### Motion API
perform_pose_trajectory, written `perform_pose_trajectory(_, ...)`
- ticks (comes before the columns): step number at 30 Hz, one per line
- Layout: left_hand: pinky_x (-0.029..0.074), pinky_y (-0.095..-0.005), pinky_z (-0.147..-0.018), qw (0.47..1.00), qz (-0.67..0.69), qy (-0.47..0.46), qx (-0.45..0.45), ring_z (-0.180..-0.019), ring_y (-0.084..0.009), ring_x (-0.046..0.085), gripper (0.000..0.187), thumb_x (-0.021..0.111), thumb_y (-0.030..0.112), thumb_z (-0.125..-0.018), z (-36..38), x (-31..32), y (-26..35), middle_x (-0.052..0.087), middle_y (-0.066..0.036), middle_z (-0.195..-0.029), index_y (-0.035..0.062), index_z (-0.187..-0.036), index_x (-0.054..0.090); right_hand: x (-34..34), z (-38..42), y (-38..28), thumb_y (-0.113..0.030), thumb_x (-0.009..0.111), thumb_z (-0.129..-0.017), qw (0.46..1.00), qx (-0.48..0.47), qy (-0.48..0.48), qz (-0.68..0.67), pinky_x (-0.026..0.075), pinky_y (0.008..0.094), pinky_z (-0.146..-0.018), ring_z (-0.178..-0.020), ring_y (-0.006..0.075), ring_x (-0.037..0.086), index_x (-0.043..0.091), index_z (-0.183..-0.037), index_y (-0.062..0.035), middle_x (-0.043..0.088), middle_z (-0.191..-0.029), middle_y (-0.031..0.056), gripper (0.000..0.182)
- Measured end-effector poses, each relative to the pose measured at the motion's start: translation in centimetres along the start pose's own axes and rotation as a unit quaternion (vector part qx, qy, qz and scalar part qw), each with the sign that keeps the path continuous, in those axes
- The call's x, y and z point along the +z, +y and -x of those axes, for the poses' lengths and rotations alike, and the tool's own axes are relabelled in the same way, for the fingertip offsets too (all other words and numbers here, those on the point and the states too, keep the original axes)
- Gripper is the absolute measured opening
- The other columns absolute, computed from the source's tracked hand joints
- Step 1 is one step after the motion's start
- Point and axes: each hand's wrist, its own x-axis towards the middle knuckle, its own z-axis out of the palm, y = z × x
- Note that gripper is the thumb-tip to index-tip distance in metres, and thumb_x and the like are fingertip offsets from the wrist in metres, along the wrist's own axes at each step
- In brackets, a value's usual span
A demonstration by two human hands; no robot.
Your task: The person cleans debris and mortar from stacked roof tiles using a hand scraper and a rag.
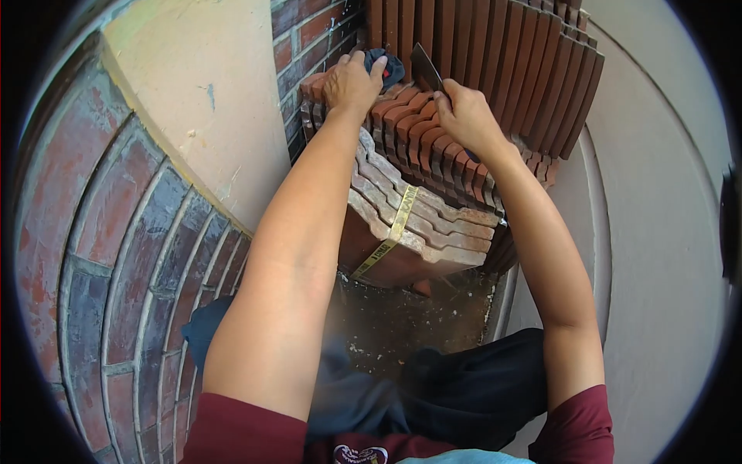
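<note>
My right hand (468,116) is closed round a flat, dark metal blade (426,68) that points up and to the left; any handle is hidden in the fist. My left hand (352,83) grips a dark blue, cloth-like bundle (393,69) with a bit of red showing. It is above the far left end of a row of terracotta roof tiles (421,127) standing on edge. Nearer to me lies a bundle of pale-edged tiles (425,205), bound by a yellow printed strap (401,215).
Tall upright tiles (495,54) are stacked at the back. A brick wall (139,255) and a cream panel (197,93) stand on the left, a pale wall (665,193) on the right. Debris speckles the dark floor (386,325) by my knees.
</note>
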Motion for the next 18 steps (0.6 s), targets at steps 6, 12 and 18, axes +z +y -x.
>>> perform_pose_trajectory(6, 0.046, -0.0492, -0.093, 0.999, 0.009, 0.049, -0.015, -0.111, -0.0370, 0.059, 0.047, 0.059, 0.046, -0.093, -0.1, -0.4, 0.2, 0.059, -0.017, -0.118, 0.0051, -0.116, 0.066, 2.1, -0.7, -0.6, -0.018, 0.052, -0.096, 0.999, 0.012, -0.007, 0.030, 0.049, 0.0565, -0.080, -0.089, 0.0502, 0.063, 0.058, -0.091, 0.0051, 0.064, -0.085, 0.0318, 0.024)
perform_pose_trajectory(12, 0.038, -0.0474, -0.099, 0.994, -0.084, 0.056, -0.046, -0.116, -0.0322, 0.056, 0.041, 0.066, 0.042, -0.087, 0.3, -0.8, -0.1, 0.063, -0.015, -0.112, 0.0082, -0.110, 0.070, 5.0, -2.2, -1.6, -0.016, 0.053, -0.094, 0.998, 0.000, 0.009, 0.059, 0.052, 0.0558, -0.081, -0.088, 0.0502, 0.064, 0.058, -0.091, 0.0062, 0.065, -0.085, 0.0326, 0.024)
perform_pose_trajectory(18, 0.035, -0.0441, -0.101, 0.994, -0.083, 0.050, -0.053, -0.117, -0.0289, 0.055, 0.041, 0.067, 0.040, -0.086, 0.4, -0.8, 0.0, 0.064, -0.013, -0.115, 0.0093, -0.115, 0.069, 6.1, -4.1, -1.8, -0.016, 0.054, -0.093, 0.994, -0.018, 0.071, 0.079, 0.052, 0.0550, -0.079, -0.086, 0.0514, 0.064, 0.059, -0.094, 0.0072, 0.064, -0.088, 0.0334, 0.024)
